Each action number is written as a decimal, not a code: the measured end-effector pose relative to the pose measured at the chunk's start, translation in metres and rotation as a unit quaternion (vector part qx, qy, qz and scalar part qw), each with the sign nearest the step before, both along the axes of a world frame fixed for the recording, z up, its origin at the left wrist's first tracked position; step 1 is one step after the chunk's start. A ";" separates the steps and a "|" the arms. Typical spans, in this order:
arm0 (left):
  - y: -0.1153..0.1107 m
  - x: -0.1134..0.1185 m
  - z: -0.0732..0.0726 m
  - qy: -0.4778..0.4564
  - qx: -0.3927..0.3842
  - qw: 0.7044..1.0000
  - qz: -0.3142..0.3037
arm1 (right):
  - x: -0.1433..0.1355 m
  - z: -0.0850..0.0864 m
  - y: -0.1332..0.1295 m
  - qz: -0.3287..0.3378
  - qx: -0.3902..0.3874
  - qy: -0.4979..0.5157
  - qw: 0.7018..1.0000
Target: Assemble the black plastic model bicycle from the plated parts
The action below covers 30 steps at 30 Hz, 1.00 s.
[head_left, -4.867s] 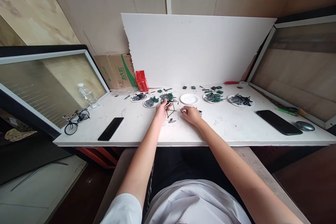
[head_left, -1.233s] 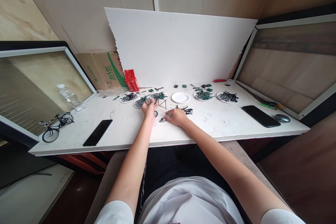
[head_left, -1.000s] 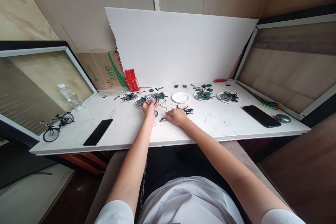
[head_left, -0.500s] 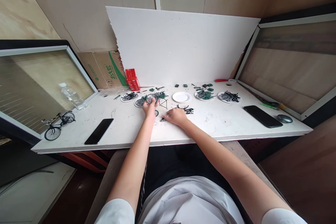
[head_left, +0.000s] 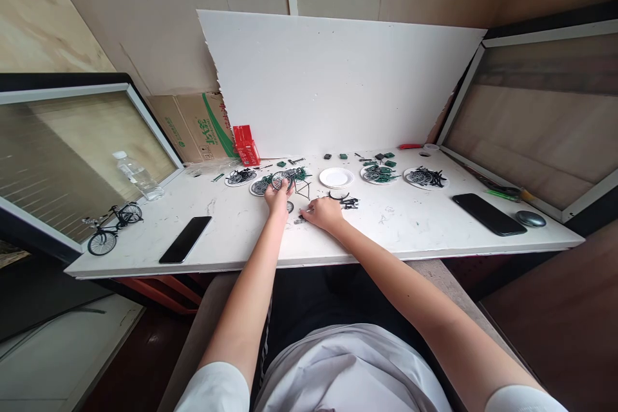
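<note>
My left hand [head_left: 279,197] is closed on a small spoked wheel [head_left: 279,181], held up in front of the plates of parts. To its right, my right hand [head_left: 323,212] is down at the table with thumb and fingers pinched by small dark parts [head_left: 300,219]; what it grips, if anything, is too small to make out. Another small wheel [head_left: 290,206] lies between the hands. A thin frame [head_left: 303,189] rests behind them, and black pieces [head_left: 348,203] lie just beyond my right hand.
A small assembled bicycle [head_left: 114,226] and a phone [head_left: 185,240] are at the left. Behind are a bare plate [head_left: 337,177] and plates with wheels, green parts [head_left: 379,173] and black parts [head_left: 427,177]. Another phone [head_left: 488,214] and a mouse [head_left: 530,219] are at the right.
The view has shifted slightly. Both hands stay in nearly the same places, my left hand still holding up the wheel.
</note>
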State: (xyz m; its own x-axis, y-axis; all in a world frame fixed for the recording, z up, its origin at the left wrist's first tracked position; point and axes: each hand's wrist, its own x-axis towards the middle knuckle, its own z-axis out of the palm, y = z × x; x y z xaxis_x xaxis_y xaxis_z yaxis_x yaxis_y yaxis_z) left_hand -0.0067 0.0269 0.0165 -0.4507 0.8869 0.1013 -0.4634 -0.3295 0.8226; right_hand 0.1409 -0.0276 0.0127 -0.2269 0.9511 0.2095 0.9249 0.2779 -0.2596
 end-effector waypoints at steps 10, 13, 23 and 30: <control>0.002 0.001 -0.002 0.007 0.008 1.000 0.009 | -0.007 0.003 -0.001 -0.021 -0.009 -0.001 1.000; 0.001 0.000 -0.002 0.018 0.010 1.000 0.003 | -0.008 0.004 -0.002 -0.014 -0.008 -0.022 1.000; -0.001 0.002 -0.002 0.032 0.004 0.999 0.013 | -0.001 0.009 -0.006 -0.001 0.000 -0.044 0.999; -0.004 0.003 -0.001 0.059 0.010 0.998 -0.012 | 0.009 0.011 -0.004 0.008 -0.003 -0.038 0.999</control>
State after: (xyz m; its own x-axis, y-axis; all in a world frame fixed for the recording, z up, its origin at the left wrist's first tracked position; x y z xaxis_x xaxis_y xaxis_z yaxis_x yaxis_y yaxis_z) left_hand -0.0040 0.0230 0.0154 -0.4130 0.8948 0.1695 -0.3725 -0.3358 0.8651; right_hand 0.1495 -0.0320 0.0233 -0.2576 0.9483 0.1853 0.9371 0.2919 -0.1911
